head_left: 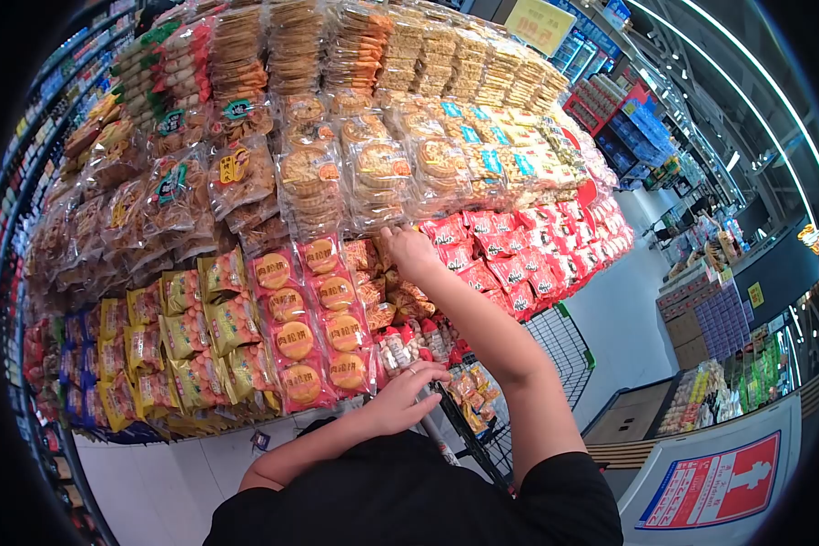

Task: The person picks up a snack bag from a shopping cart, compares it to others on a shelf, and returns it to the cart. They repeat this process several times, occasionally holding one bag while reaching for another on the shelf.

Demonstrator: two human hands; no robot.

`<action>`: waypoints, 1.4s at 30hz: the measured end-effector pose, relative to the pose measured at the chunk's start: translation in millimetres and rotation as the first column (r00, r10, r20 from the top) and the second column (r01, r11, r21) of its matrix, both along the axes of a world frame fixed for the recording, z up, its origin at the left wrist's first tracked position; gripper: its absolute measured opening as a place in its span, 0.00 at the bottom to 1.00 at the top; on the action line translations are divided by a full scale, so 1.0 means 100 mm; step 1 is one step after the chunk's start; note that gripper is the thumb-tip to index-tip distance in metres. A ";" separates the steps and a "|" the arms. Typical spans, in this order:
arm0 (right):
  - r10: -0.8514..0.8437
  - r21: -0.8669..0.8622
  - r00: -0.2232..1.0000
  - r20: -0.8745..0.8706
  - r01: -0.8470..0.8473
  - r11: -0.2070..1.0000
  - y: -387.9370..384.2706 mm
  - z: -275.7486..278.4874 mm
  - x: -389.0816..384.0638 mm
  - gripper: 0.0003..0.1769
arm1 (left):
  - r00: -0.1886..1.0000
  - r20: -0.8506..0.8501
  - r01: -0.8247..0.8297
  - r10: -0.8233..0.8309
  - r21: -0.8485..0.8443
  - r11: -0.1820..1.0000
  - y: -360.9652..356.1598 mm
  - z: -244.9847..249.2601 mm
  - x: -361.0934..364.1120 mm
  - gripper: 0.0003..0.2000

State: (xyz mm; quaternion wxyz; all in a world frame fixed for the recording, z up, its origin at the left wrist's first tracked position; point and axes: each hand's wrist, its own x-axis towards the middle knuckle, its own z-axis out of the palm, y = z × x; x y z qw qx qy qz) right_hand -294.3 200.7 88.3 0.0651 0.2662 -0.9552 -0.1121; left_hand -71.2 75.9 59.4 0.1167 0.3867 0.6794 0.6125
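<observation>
My right hand point(409, 252) reaches to the display, at the back of a section of orange-brown snack packets point(379, 296). Its fingers are bent down among them, and what they pinch is hidden. My left hand point(408, 396), with a ring on one finger, is closed around the upper end of the shopping cart handle point(430, 420), close to the display's front edge. Small red-and-white packets point(399, 350) lie just beyond it. Left of the orange-brown packets are pink packs of round cakes point(344, 330); to their right lie red packets point(500, 250).
The wire shopping cart point(564, 341) stands at my right, with colourful packets point(473, 393) inside. Yellow snack bags point(177, 337) fill the display's front left. Clear packs of round biscuits point(378, 168) are stacked behind. A pale aisle floor point(623, 282) runs along the right, past stacked boxes point(723, 318).
</observation>
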 end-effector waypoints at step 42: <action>0.286 -0.940 0.916 0.280 0.202 0.275 1.08 0.53 2.11 0.24 | 0.967 -0.002 0.221 -0.254 -0.485 0.846 0.83 -0.68 0.26 0.21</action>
